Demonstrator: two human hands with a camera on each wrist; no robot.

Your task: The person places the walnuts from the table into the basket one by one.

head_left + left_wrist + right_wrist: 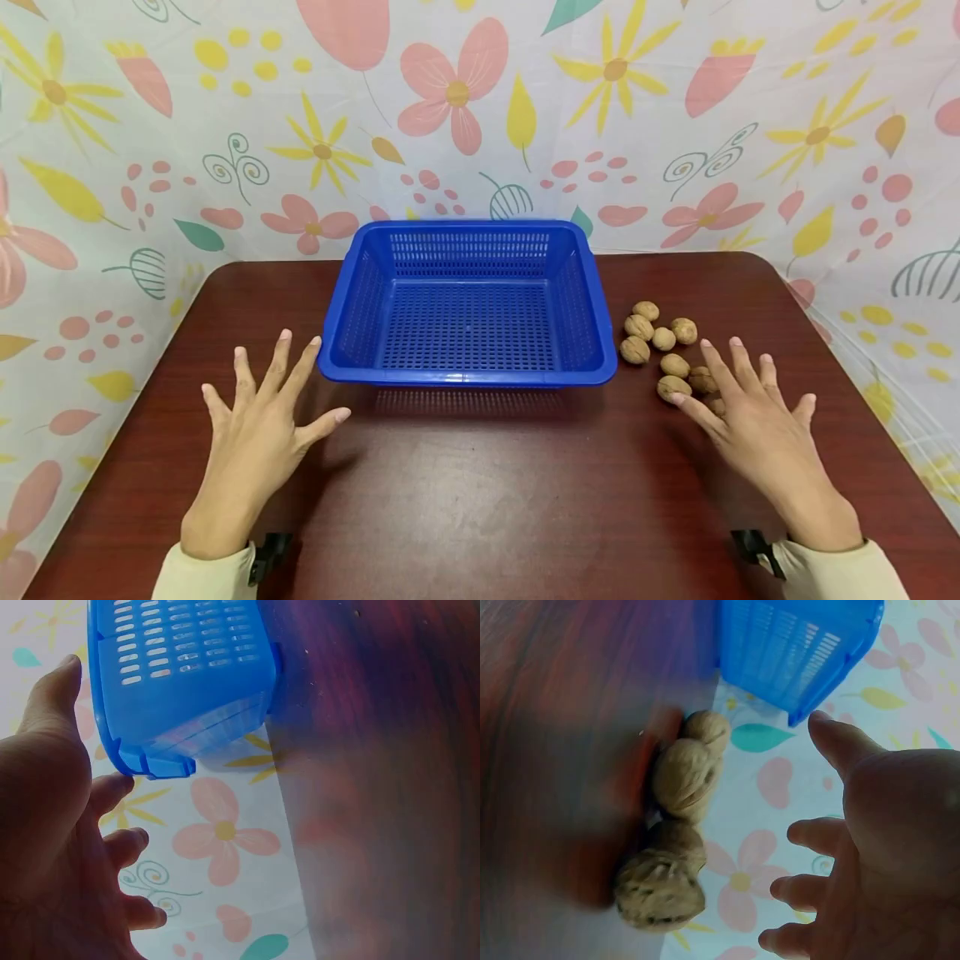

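A blue plastic basket [468, 377] with slotted walls stands at the back middle of the table, nothing inside it. Several walnuts [635, 350] lie in a loose group to its right. My left hand [258, 433] hovers palm down by the basket's left front corner, fingers spread and holding nothing. In the left wrist view that hand [52, 817] has its index fingertip right at the basket's rim. My right hand [761, 429], also spread, is over the near walnuts and partly hides them. The right wrist view shows walnuts [660, 889] below the palm, apart from the fingers.
The dark red-brown wooden table [465, 500] has rounded far corners. Behind it and along both sides hangs a white cloth [465, 183] printed with flowers and leaves. Black straps [268, 557] sit at both wrists, over light sleeves.
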